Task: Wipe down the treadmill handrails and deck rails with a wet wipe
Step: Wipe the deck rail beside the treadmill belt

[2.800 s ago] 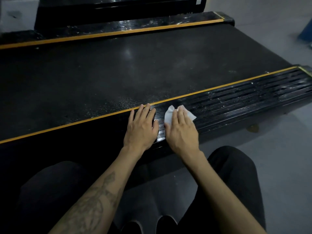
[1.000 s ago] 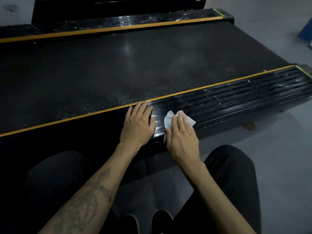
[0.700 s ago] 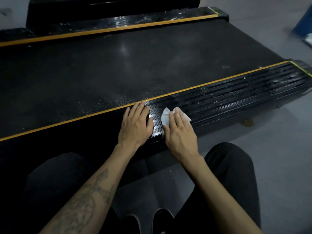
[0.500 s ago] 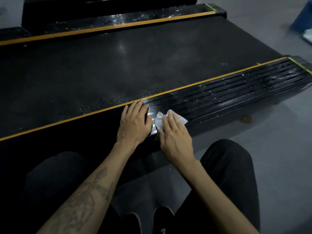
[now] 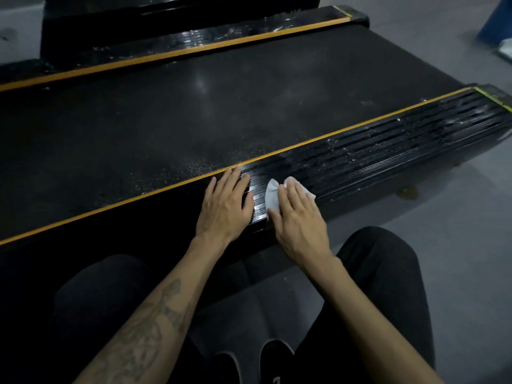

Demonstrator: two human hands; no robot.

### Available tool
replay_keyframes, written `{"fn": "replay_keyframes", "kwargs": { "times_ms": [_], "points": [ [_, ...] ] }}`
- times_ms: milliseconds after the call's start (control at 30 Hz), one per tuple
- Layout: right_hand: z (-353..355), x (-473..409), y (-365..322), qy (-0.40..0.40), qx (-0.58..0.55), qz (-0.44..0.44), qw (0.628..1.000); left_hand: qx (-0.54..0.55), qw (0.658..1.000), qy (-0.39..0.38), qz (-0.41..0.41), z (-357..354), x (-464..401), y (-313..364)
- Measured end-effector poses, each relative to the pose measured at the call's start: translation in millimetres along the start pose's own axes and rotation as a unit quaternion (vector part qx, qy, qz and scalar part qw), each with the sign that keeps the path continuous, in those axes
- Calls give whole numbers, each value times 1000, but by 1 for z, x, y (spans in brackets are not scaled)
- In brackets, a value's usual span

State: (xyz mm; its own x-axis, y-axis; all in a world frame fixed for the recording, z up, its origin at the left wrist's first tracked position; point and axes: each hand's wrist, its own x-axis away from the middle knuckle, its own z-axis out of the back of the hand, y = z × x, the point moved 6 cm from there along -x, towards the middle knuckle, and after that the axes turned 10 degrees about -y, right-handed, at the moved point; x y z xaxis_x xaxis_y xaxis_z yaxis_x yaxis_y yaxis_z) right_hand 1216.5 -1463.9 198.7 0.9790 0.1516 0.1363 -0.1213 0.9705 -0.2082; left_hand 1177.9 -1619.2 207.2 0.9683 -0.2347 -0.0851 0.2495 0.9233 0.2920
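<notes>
The near deck rail [image 5: 388,153] is black and ribbed, edged by a yellow strip, and runs from lower left to upper right. My right hand [image 5: 299,220] lies flat on a white wet wipe [image 5: 273,194] and presses it onto the rail. Most of the wipe is hidden under the fingers. My left hand [image 5: 224,209] rests flat on the rail just left of the wipe, fingers straight. White specks dot the rail to the right of the wipe. The far deck rail [image 5: 221,37] lies beyond the belt.
The dark treadmill belt [image 5: 207,106] spreads between the two rails. Grey floor [image 5: 457,231] lies to the right, with a small round foot [image 5: 406,192] under the rail. My knees in black trousers and dark shoes [image 5: 249,364] are below. A blue object [image 5: 496,26] stands at the far right.
Both hands stayed flat on the near rail. My right hand slid the wipe a little left along the rail, closer to my left hand, and the camera view shifted slightly.
</notes>
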Motion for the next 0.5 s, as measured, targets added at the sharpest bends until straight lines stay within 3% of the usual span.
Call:
{"fn": "replay_keyframes", "kwargs": {
  "times_ms": [267, 400, 500],
  "points": [
    [-2, 2, 2, -8, 9, 6, 1000, -27, 1000, 10, 3, 3, -6, 4],
    [-1, 6, 16, -4, 19, -37, 999, -45, 998, 12, 37, 4, -21, 13],
    [-9, 16, 9, 7, -27, -28, 999, -21, 999, 13, 48, -2, -34, 19]
  ]
}}
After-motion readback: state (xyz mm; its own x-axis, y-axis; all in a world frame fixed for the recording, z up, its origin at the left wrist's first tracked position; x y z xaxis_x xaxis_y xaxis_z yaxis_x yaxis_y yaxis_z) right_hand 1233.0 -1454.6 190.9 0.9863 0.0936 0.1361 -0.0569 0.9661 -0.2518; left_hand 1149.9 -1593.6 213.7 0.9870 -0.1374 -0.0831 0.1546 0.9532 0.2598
